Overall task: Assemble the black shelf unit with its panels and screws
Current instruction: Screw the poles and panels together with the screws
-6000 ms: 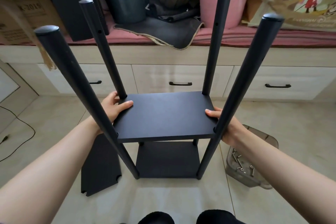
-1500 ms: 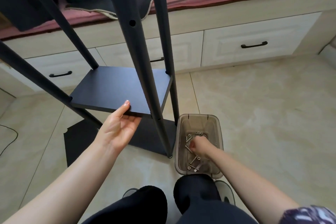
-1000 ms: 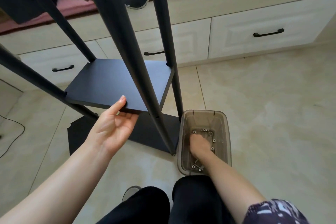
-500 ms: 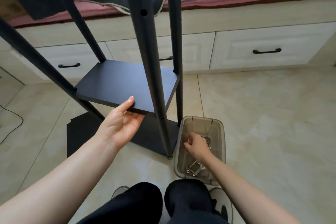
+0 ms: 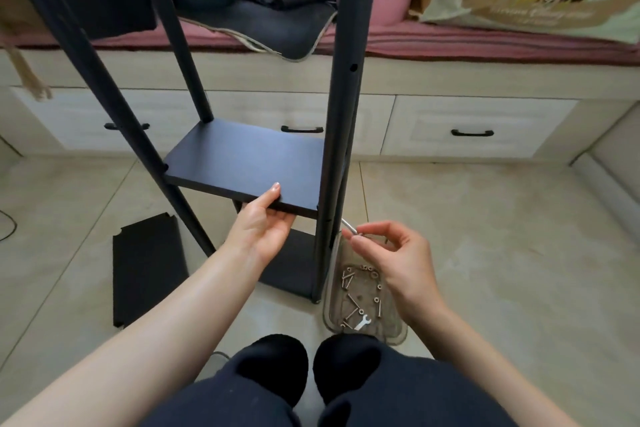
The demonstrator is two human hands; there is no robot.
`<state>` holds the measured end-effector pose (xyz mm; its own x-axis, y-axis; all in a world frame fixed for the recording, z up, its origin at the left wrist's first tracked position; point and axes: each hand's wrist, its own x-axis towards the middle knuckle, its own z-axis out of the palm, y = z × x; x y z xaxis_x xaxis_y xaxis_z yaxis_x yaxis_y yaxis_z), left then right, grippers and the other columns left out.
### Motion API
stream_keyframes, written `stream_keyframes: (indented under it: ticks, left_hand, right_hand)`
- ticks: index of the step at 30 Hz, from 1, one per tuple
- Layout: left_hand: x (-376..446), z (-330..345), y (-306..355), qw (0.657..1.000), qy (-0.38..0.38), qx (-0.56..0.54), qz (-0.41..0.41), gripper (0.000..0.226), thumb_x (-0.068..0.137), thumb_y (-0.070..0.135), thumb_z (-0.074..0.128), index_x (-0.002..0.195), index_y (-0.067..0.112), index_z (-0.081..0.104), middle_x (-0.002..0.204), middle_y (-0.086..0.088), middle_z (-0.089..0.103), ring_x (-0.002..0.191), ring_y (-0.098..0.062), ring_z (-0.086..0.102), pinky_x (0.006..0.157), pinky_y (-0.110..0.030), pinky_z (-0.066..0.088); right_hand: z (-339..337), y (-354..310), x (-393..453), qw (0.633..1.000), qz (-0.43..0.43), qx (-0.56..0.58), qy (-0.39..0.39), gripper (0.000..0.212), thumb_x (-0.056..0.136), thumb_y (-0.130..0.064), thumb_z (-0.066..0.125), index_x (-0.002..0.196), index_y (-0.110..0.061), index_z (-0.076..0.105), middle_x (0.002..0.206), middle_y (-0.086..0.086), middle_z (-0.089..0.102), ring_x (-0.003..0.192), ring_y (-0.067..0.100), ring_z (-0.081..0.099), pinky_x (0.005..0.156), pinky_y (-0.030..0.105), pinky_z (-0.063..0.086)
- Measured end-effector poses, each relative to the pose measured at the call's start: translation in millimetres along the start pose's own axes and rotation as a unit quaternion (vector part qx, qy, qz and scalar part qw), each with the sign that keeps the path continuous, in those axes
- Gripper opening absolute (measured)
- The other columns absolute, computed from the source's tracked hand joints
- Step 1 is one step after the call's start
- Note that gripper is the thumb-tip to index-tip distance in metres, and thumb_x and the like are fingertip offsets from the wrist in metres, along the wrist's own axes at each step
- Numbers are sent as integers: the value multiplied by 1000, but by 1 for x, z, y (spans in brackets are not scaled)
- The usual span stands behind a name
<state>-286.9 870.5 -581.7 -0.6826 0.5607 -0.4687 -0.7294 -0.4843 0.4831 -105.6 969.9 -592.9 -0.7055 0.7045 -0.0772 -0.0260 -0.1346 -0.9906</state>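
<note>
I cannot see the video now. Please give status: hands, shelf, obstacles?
Left hand holds middle shelf panel edge. Right hand pinches screw beside near post. Nothing blocking.

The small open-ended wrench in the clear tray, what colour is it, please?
Silver metal wrench, seen in the head view.
</note>
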Motion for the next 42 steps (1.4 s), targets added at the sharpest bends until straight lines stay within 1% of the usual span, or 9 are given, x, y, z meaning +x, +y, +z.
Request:
stream_keyframes:
  ticks: [5,10,13,18,26,30,33,36,42]
  left_hand:
    - [4,-5,-2,1000,-5,0,3,47,97,3,58,143,4,48,125,-17,67,90,-26,76,64,-38,62]
    - [7,-8,-2,1000,-13,8,0,48,98,3,57,144,4,47,132,-18,64,107,-29,69,71,-38,63]
    - [8,-11,0,999,-25,22,-1,44,98,3,57,141,1,49,128,-18,66,104,-28,71,75,-38,63]
    - [8,-13,0,998,-47,28,7,40,99,3,55,139,0,52,117,-15,70,93,-25,75,71,-35,62]
    - [8,-17,-2,998,-54,36,18,34,99,4,57,133,7,57,120,-14,71,96,-24,75,70,-33,61]
    - [7,-21,-3,994,-67,76,29,32,99,11,59,130,16,57,122,-11,71,103,-28,73,75,-36,61]
    - [7,-25,-6,990,-80,103,50,27,101,14,57,125,25,57,115,-4,74,103,-31,72,78,-39,61]
    - [9,-27,-8,989,-87,106,58,26,101,15,56,124,27,55,110,-1,76,103,-30,73,77,-40,61]
    - [12,-30,-9,989,-93,102,59,32,100,16,58,130,26,53,114,-3,74,105,-32,72,77,-42,61]
  right_hand:
    - [14,6,-4,1000,-8,7,-7,14,77,-2,81,84,-13,76,91,7,78,92,21,75,82,28,59]
    - [18,13,0,1000,-20,17,1,13,78,0,80,85,-10,76,91,8,78,92,21,75,79,24,58]
    - [19,16,1,1000,-16,20,5,15,79,1,78,86,-12,76,92,8,78,93,22,75,79,24,58]
    - [20,17,3,1000,-23,18,10,19,80,-2,79,86,-20,76,92,7,78,94,21,74,77,21,57]
    - [27,22,10,999,-19,29,11,16,80,3,77,85,-11,71,91,10,77,96,22,74,84,24,57]
    - [30,21,15,999,-24,29,12,14,81,4,75,87,-8,70,92,9,77,96,22,74,84,24,57]
    - [32,21,18,999,-25,21,22,14,79,3,78,86,-9,72,91,7,78,93,21,75,82,24,58]
    - [33,20,20,999,-35,-7,41,17,74,1,82,83,-10,74,87,2,77,88,14,75,75,17,55]
    - [31,24,20,996,-69,-26,42,17,74,-2,83,84,-13,75,87,0,77,87,14,74,76,16,54]
